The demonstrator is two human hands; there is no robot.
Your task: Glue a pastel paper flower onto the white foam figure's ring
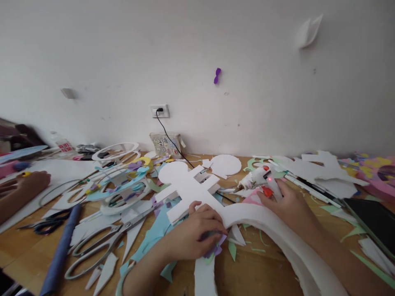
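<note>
My left hand is closed, its fingers curled over the lower part of a white foam cutout with a round top and crossing arms. Purple and green paper pieces show beneath its thumb side. A white foam ring curves from beside that hand towards the front edge, partly under my right forearm. My right hand is wrapped round a white hot glue gun, which has a red trigger and a lit red light. Its nozzle points left, towards the cutout.
Large scissors, black-handled scissors and a blue roll lie left. Decorated foam rings stand behind them. A black cord runs from a wall socket. A dark tablet-like device lies right; another person's hand is far left.
</note>
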